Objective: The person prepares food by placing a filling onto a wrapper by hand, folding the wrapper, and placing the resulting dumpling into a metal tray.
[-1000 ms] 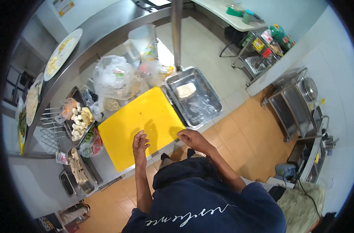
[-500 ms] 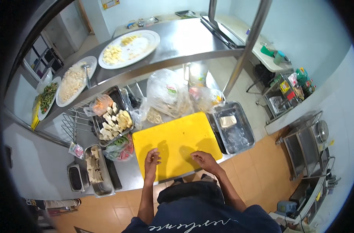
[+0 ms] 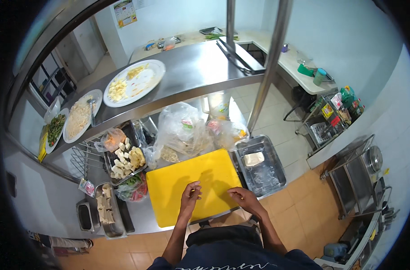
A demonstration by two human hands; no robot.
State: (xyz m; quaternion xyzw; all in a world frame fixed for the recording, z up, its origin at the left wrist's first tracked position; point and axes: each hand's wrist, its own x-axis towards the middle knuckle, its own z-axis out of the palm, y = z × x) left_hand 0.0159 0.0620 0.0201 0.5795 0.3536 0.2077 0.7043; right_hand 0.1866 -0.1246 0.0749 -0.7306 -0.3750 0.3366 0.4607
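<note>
A yellow cutting board [image 3: 173, 180] lies bare on the steel counter in front of me. My left hand [image 3: 191, 196] is over its lower middle, fingers loosely bent and apart, holding nothing I can see. Over the board's lower right edge is my right hand [image 3: 243, 198], its fingers slightly curled towards the left, with nothing visible in it. Just right of the board, a steel tray [image 3: 264, 177] holds one pale block [image 3: 254, 159] that looks like tofu. On the left, a dark tray [image 3: 116, 181] carries pale cut chunks [image 3: 121, 167] and a yellowish lump [image 3: 136, 157].
Clear plastic bags [image 3: 180, 128] crowd behind the board. A bag of vegetables [image 3: 132, 186] and a long steel pan of brownish pieces [image 3: 105, 207] sit at left. A raised steel shelf [image 3: 191, 67] bears oval plates of food [image 3: 144, 92]. A metal cart [image 3: 353, 175] stands at right.
The view has tilted up, so the counter appears lower. Relative to the board, both hands have shifted right: the left to its middle, the right to its edge.
</note>
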